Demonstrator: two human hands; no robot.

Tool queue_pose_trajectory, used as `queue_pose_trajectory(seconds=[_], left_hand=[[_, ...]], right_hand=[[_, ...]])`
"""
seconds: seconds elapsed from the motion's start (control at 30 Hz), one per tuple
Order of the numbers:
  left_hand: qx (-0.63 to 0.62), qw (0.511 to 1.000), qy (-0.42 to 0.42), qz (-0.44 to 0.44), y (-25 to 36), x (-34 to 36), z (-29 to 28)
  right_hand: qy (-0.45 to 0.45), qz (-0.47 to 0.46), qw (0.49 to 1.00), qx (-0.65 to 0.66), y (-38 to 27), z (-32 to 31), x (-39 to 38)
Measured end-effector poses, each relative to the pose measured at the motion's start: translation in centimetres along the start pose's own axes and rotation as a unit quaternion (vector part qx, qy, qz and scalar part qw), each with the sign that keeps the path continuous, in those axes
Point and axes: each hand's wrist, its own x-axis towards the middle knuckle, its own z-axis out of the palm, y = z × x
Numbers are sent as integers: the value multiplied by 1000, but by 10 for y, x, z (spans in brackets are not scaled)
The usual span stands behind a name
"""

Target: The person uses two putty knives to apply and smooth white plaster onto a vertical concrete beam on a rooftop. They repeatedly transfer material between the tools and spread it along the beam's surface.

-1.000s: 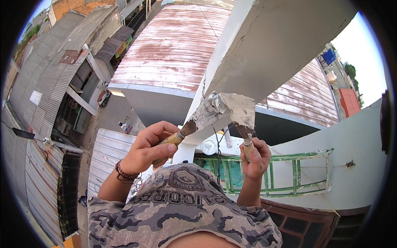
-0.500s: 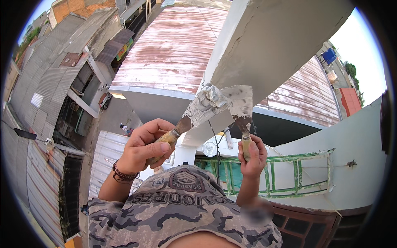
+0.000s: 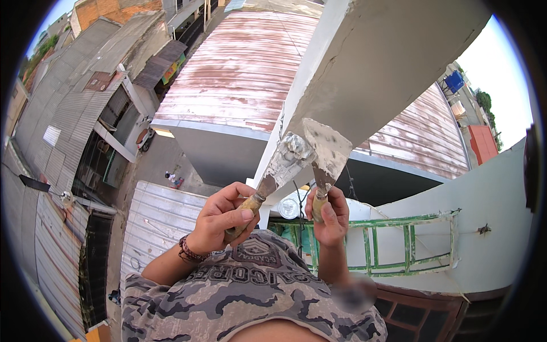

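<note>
My left hand is closed round the worn wooden handle of a putty knife, whose blade carries a lumpy heap of pale grey paste. My right hand grips a second, wider putty knife upright by its wooden handle, with smeared, spotted paste on the blade. The two blades are side by side, very close; I cannot tell whether they touch. Behind them a grey concrete beam with cracks runs diagonally away from me.
A green metal ladder lies below at the right, near a round white container and a curved wall. Rusty corrugated roofs stand beyond. At the left, far below, are a street and a small figure of a person.
My left hand has moved right and down, and my right hand has moved left with its knife. The heap on the left blade now sits lower, and the wide blade shows more of its face.
</note>
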Motion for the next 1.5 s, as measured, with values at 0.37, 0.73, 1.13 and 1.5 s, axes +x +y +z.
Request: queue_pose_trajectory(seconds=[0.37, 0.73, 1.13, 1.5], left_hand=[[-18, 998, -54, -11, 5, -3, -9], [50, 997, -56, 16, 36, 1, -8], [6, 999, -41, -13, 1, 11, -6], [54, 997, -34, 49, 12, 13, -7]], right_hand=[[-15, -4, 999, -33, -6, -30, 8], [57, 6, 983, -173, -33, -60, 4], [40, 62, 997, -26, -9, -23, -2], [68, 57, 996, 7, -21, -27, -13]])
